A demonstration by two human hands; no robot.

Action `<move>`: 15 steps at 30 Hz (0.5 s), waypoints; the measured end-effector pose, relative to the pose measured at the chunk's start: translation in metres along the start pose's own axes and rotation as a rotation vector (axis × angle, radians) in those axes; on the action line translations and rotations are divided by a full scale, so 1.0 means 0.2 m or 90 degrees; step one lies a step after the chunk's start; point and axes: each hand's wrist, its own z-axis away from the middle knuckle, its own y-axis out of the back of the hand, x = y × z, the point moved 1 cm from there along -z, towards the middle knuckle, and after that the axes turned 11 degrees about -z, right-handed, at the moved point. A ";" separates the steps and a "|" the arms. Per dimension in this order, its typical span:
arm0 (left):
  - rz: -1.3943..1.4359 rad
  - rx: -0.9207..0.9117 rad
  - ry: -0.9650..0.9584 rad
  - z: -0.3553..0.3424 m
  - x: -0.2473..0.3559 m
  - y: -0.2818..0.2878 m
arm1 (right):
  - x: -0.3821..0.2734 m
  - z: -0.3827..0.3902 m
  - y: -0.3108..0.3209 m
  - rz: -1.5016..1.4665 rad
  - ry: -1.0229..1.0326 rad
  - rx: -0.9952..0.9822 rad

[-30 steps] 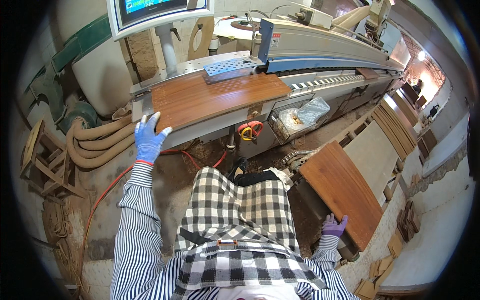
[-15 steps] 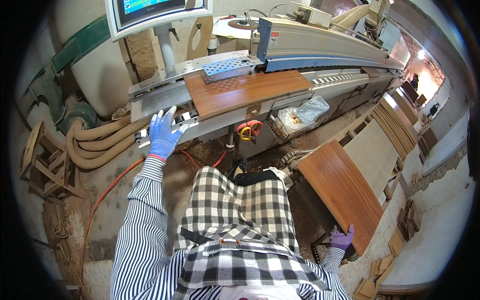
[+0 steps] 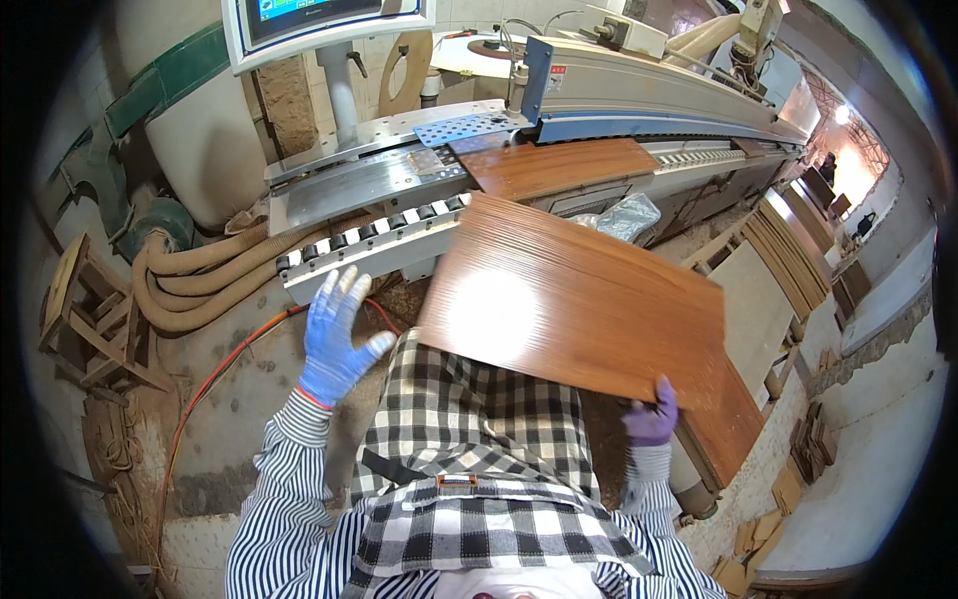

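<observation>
My right hand (image 3: 651, 414), in a purple glove, grips the near edge of a brown wood-grain panel (image 3: 589, 299), thumb on top and fingers hidden beneath. The panel is lifted, tilted and spans the space between my lap and the machine, a bright glare on its left part. My left hand (image 3: 337, 334), in a blue glove with pale fingertips, is spread open beside the panel's left edge, touching nothing. Another brown panel (image 3: 569, 167) lies on the bed of the long edge-banding machine (image 3: 679, 95). A further brown panel (image 3: 726, 419) lies on the stack at right, partly covered.
A row of rollers (image 3: 374, 233) runs along the machine's front. A screen (image 3: 319, 20) stands at upper left. Thick hoses (image 3: 200, 292) and a wooden stool (image 3: 95, 319) sit at left. Stacked boards (image 3: 793, 245) line the right. A plastic bag (image 3: 629, 215) shows behind the lifted panel.
The right hand has raised a panel off the right-hand stack and swung it left across my front. The left hand has drawn back toward me from the machine. The machine-bed panel has slid right.
</observation>
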 end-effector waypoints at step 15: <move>-0.238 0.019 0.185 0.20 -0.37 0.16 | 0.90 -0.33 -1.08 -0.232 -0.599 -0.330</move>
